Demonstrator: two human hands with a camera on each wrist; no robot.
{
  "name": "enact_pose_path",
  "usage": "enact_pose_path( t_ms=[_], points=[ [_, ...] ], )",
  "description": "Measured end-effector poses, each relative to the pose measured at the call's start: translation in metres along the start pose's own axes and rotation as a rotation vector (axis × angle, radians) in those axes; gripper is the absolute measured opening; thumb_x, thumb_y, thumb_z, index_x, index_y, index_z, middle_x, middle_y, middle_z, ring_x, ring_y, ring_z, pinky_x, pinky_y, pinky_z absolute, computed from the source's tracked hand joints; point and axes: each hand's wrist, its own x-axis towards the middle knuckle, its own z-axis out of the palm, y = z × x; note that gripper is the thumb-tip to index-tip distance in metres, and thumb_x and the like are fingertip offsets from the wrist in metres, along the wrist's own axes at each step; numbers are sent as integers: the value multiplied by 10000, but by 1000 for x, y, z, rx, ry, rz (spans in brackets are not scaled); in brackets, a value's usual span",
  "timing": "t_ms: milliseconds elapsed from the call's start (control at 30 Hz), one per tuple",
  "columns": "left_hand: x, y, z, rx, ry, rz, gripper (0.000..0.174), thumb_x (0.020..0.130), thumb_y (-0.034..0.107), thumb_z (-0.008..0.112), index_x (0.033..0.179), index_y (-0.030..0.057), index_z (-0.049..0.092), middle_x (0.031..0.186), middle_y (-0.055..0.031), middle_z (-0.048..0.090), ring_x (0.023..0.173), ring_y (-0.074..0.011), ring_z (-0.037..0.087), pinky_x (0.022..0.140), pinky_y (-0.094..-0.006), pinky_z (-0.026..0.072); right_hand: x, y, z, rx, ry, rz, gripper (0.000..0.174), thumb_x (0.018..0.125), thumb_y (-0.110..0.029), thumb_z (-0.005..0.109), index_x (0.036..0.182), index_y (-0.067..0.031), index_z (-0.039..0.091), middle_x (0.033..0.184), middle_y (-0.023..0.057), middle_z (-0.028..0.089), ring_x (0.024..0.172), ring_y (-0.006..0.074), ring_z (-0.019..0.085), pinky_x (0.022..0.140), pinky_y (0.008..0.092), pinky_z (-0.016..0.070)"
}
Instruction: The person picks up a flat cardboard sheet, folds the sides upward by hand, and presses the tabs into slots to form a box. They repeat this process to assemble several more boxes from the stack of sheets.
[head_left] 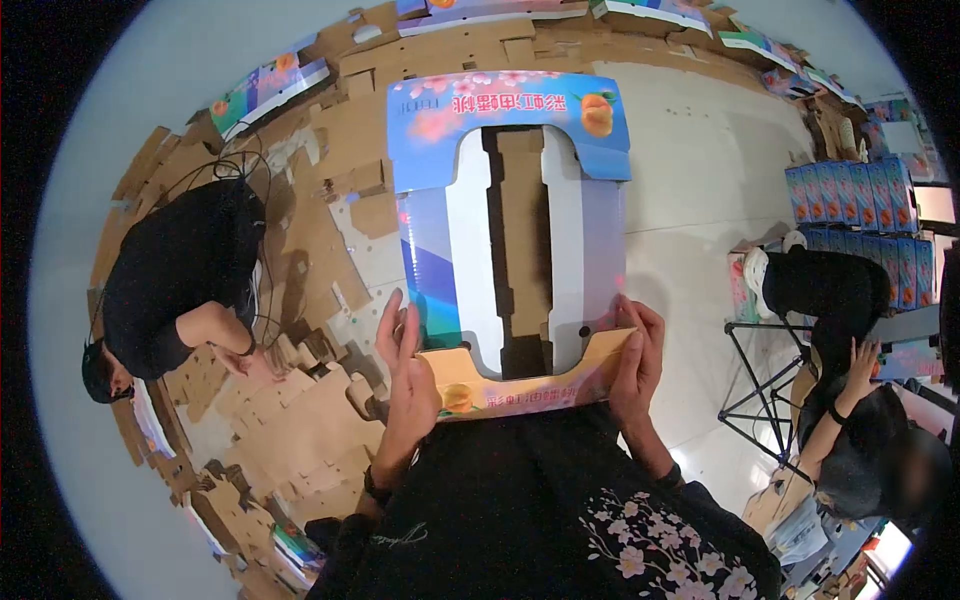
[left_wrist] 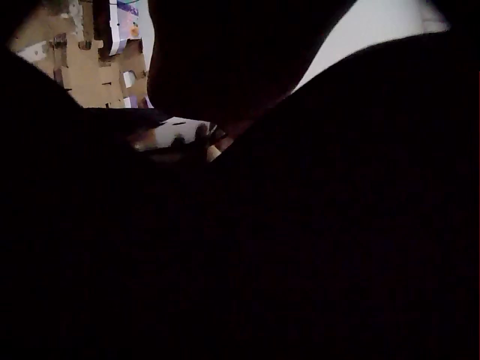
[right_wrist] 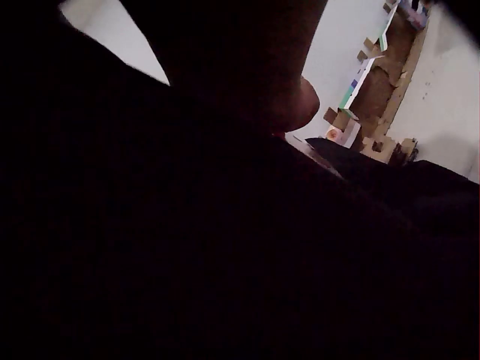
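The left hand (head_left: 410, 392) pinches the box's (head_left: 474, 260) near left corner; the right hand (head_left: 636, 375) pinches its near right corner.

The box (head_left: 570, 240) is between the left hand (head_left: 407, 380) and the right hand (head_left: 636, 370), with one person (head_left: 180, 265) and cardboard (head_left: 290, 430) spread on the floor (head_left: 700, 130) off to its left, while over on its right I see a stand (head_left: 765, 326), another person (head_left: 865, 455) just past it, and cartons (head_left: 850, 195) stacked farther forward.
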Motion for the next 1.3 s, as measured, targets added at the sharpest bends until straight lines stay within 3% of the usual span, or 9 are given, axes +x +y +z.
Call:
enact_pose_path(
  t_ms=[333, 433, 500, 533, 600, 700, 933, 1067, 1300],
  points=[
    [16, -12, 17, -64, 0, -116, 596, 1080, 120, 384, 1623, -8, 174, 1551, -208, 330, 1412, -320, 343, 1207, -443, 244, 39, 1, 4, -162, 88, 14, 489, 989, -71, 602, 1465, -2, 510, 1299, 165, 567, 1125, 274, 558, 956, 401, 482],
    [24, -17, 23, -129, -117, 17, 836, 972, 260, 677, 1616, 0, 212, 1442, -192, 397, 1288, -311, 435, 1118, -437, 360, 63, -20, -7, -456, 217, -278, 689, 918, -126, 697, 1525, 15, 402, 1327, 168, 574, 1189, 333, 554, 985, 451, 470],
    [33, 1, 22, -49, -350, 161, 1095, 806, 381, 871, 1608, -6, 233, 1435, -200, 400, 1254, -311, 459, 1067, -432, 418, 62, -48, -6, -373, -60, -198, 899, 824, -273, 804, 1545, 11, 349, 1344, 196, 548, 1243, 393, 513, 1043, 504, 443],
    [33, 15, 29, -243, -503, 56, 1015, 846, 388, 840, 1597, 14, 269, 1451, -218, 410, 1286, -342, 472, 1051, -449, 451, 58, -57, -1, -330, -199, -155, 1009, 777, -347, 857, 1556, 8, 322, 1353, 210, 534, 1270, 422, 493, 1072, 531, 429],
    [36, 10, 53, -112, -681, 405, 852, 898, 336, 797, 1559, 42, 346, 1466, -240, 436, 1333, -362, 484, 1077, -456, 448, 49, -63, 8, -666, -254, -185, 1209, 682, -476, 905, 1573, 23, 258, 1419, 240, 511, 1302, 450, 485, 1108, 532, 404],
    [41, 10, 65, -42, -854, 352, 636, 946, 262, 744, 1474, 56, 456, 1414, -224, 525, 1307, -361, 542, 1078, -447, 463, 69, -32, -20, -441, -182, -69, 1165, 685, -394, 928, 1576, -7, 284, 1487, 263, 466, 1334, 445, 488, 1132, 495, 411],
    [91, -7, 39, 0, -302, 226, 311, 944, 63, 676, 1248, 31, 623, 1158, -137, 683, 1104, -332, 649, 954, -418, 518, 79, 199, -63, -519, 47, -19, 1046, 704, -272, 918, 1519, 60, 353, 1375, 242, 512, 1308, 376, 491, 1131, 444, 376],
    [99, -43, 38, -77, -153, 103, 248, 917, -33, 641, 1156, 26, 671, 1055, -137, 703, 926, -295, 692, 794, -368, 562, 70, 333, -64, -811, 85, 188, 1073, 667, -381, 935, 1489, 38, 387, 1255, 280, 543, 1169, 456, 541, 1038, 509, 432],
    [103, -51, 44, 135, -7, 236, 226, 766, -78, 651, 930, 58, 725, 920, -102, 722, 773, -274, 699, 685, -358, 577, 70, 393, -53, -1302, -106, 681, 1161, 655, -548, 899, 1492, 27, 336, 1450, 209, 436, 1362, 405, 401, 1103, 536, 376]
  ],
)
